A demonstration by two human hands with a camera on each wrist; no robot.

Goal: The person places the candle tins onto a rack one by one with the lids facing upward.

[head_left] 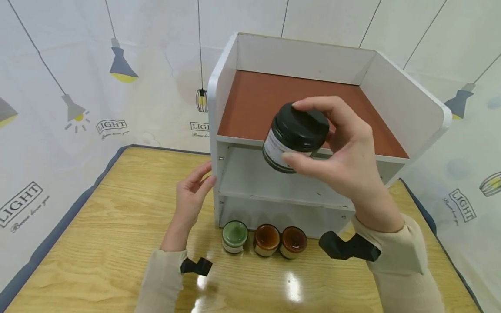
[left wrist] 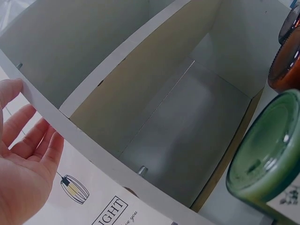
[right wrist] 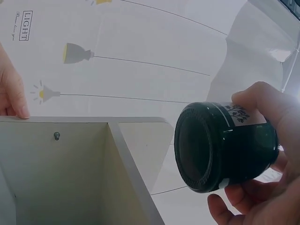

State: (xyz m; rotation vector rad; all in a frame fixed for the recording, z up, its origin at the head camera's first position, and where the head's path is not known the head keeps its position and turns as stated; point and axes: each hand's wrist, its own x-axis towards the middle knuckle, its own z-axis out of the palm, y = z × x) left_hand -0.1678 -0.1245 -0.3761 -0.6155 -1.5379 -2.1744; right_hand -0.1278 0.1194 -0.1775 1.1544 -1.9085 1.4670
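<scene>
My right hand [head_left: 350, 158] grips a dark green glass jar [right wrist: 225, 145] with a black lid [head_left: 301, 124] and a white label. Fingertips are on the lid and the thumb is on the labelled side. The jar is held tilted in front of the white shelf unit's reddish-brown top [head_left: 258, 102]. At the unit's left side panel [left wrist: 89, 140], my left hand [head_left: 190, 195] touches the front edge with its fingertips, the fingers lying along the outer side. A green glass jar [head_left: 235, 234] and two amber jars [head_left: 267, 239] stand in a row at the unit's foot.
Below the top, the shelf unit has a middle shelf [head_left: 270, 178] and a lower compartment [left wrist: 183, 117]. Raised white walls edge the top at the back and sides. The unit stands on a wooden table [head_left: 117, 226], with a lamp-patterned cloth [head_left: 156, 78] hanging behind.
</scene>
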